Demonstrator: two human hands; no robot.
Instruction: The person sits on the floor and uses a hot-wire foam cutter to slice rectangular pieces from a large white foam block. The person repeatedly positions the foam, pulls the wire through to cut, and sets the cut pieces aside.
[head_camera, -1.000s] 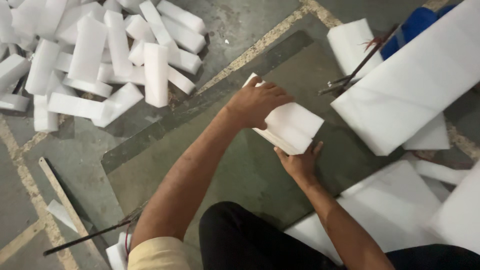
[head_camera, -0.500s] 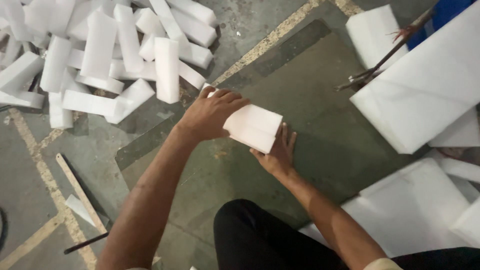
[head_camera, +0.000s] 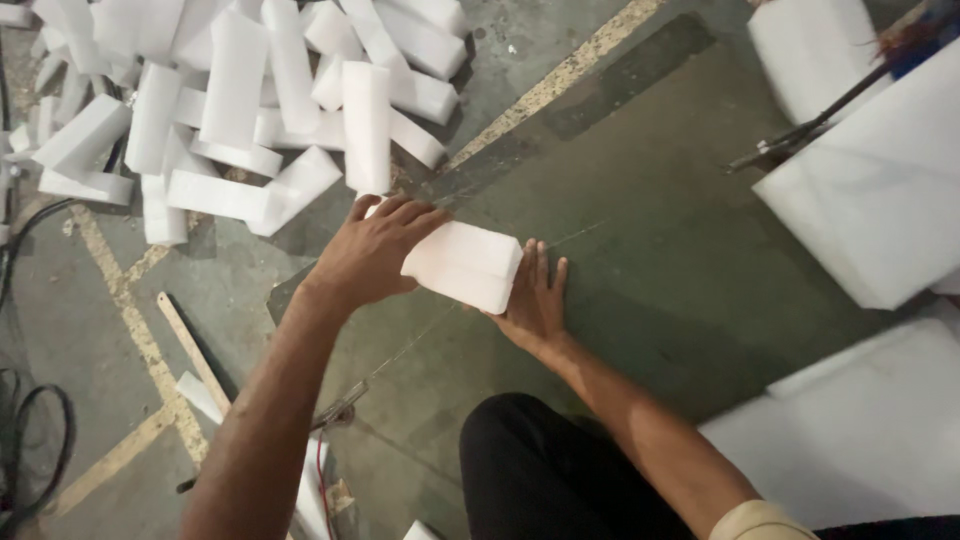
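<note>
Pushing a white foam block (head_camera: 462, 265) along the green worktop (head_camera: 680, 270) near the foam pile (head_camera: 250, 100), left hand (head_camera: 372, 252) gripping its end, right hand (head_camera: 535, 300) flat beside it, needing a steady push.

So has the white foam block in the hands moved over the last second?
Yes. The foam block has moved left, toward the pile of cut foam pieces.

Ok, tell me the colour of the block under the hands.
White, seen in the head view: the foam block.
</note>
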